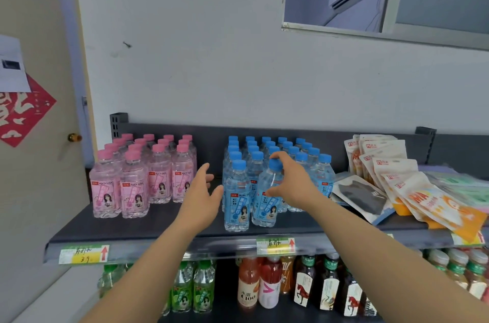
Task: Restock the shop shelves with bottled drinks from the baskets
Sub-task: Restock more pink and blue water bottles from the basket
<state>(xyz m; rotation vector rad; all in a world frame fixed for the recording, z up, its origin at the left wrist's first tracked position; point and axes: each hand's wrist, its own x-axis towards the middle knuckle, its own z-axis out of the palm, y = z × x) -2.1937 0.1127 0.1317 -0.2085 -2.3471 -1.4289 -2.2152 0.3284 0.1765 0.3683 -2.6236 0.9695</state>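
While the right hand (293,182) curls round a tilted blue-capped bottle (266,206) (front row), the left hand (203,193) hovers slack-fingered just left of that grip.

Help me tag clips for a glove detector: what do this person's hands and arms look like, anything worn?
The left hand and right hand are bare: no gloves, rings or watch visible. No sleeves show either; both forearms are uncovered down to the frame's bottom edge.
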